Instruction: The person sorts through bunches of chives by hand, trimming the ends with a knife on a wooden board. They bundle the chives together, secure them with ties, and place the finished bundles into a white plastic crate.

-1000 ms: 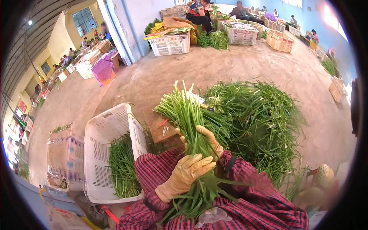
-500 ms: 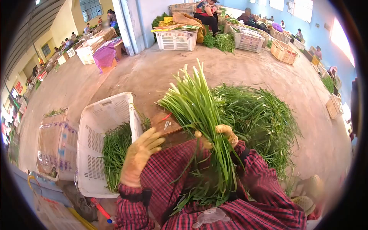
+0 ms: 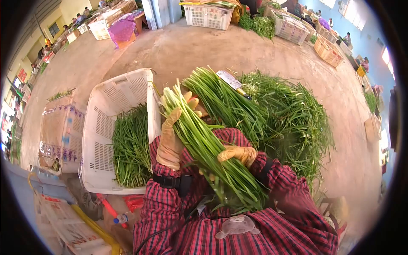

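A bundle of long green stalks (image 3: 204, 138) lies slanted across my lap, pale ends up and to the left. My left hand (image 3: 171, 142), in a tan glove, is wrapped round it near the pale ends. Lower down, my right hand (image 3: 239, 155), gloved too, grips the leafy part. Just beyond, a second bundle (image 3: 229, 100) rests beside a large loose heap of greens (image 3: 293, 123). Left of my left hand stands a white crate (image 3: 97, 148) with cut greens (image 3: 131, 146) inside.
A wrapped box (image 3: 59, 131) stands left of the crate. A bottle (image 3: 120, 219) is at the lower left. Across the floor are a white crate (image 3: 207, 17), a tan crate (image 3: 328, 50) and several people at work.
My left hand has moved from open in the air onto the bundle's pale end. The bundle has tilted left and lower. A separate bundle now shows beside the heap. The view has tipped down.
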A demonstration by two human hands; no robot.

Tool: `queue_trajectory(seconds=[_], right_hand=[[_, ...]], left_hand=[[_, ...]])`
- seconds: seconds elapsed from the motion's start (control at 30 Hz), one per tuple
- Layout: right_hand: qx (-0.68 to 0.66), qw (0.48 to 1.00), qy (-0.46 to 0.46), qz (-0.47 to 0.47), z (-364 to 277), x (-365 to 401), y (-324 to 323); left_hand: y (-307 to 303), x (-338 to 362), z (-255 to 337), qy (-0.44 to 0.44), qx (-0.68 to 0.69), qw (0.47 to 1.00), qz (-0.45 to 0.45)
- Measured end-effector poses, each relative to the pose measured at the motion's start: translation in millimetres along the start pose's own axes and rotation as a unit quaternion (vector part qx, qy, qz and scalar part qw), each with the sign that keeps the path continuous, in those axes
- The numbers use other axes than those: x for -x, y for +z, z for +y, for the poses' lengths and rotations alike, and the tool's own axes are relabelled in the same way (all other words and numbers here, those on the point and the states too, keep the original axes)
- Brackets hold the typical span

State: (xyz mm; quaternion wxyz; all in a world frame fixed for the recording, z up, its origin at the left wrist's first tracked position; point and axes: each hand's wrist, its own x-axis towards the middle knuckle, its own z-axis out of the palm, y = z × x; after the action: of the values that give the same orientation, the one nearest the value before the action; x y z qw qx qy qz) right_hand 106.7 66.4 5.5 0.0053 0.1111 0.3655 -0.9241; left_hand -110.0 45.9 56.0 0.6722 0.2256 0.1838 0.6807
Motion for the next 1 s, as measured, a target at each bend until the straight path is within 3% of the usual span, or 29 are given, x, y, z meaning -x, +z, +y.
queue_trajectory(seconds=[0.07,0.13,0.2,0.23,0.27,0.33,0.37,0.4,0.47,0.6,0.67,0.7,0.73,0.77,0.83,0.93,1.0], right_hand=[[0.068,0.991,-0.012,0.111,-1,11,-4],[0.114,0.958,-0.19,0.181,-22,15,34],[0.269,0.879,-0.233,0.318,-29,26,22],[0.381,0.799,-0.293,0.362,-30,31,21],[0.38,0.799,-0.293,0.362,-39,34,34],[0.672,0.594,-0.31,0.314,-60,39,73],[0.693,0.573,-0.305,0.312,-60,34,87],[0.762,0.485,-0.295,0.311,-58,25,93],[0.837,0.395,-0.192,0.328,-51,8,95],[0.842,0.408,-0.09,0.341,-39,6,74],[0.728,0.579,-0.186,0.316,-35,34,68],[0.663,0.663,-0.185,0.294,-40,51,72],[0.61,0.713,-0.196,0.284,-39,69,67],[0.594,0.729,-0.199,0.275,-40,91,62],[0.45,0.811,-0.112,0.357,-45,138,59],[0.419,0.73,-0.052,0.538,-41,183,28],[0.619,0.528,0.007,0.581,-32,197,4]], left_hand=[[-3,2,2,0.02,-0.052,0.997,0.049],[2,4,4,0.016,-0.051,0.995,0.09],[-1,2,5,0.049,-0.101,0.978,0.175],[-2,2,4,0.045,-0.089,0.977,0.189],[-5,0,2,0.045,-0.09,0.977,0.188],[-12,-10,-3,0.042,-0.069,0.969,0.234],[-14,-14,-6,0.043,-0.065,0.967,0.242],[-9,-14,-8,0.043,-0.066,0.968,0.24],[1,-14,-10,0.054,-0.066,0.963,0.256],[-3,-16,-11,0.081,-0.058,0.96,0.263],[-13,-15,-8,0.086,-0.059,0.959,0.265],[-15,-15,-6,0.089,-0.058,0.958,0.265],[-17,-15,-4,0.088,-0.056,0.959,0.265],[-18,-14,-3,0.091,-0.059,0.956,0.271],[-18,-9,1,0.093,-0.067,0.955,0.273],[-14,-6,2,0.096,-0.064,0.956,0.27],[-11,-5,2,0.097,-0.067,0.956,0.268]])
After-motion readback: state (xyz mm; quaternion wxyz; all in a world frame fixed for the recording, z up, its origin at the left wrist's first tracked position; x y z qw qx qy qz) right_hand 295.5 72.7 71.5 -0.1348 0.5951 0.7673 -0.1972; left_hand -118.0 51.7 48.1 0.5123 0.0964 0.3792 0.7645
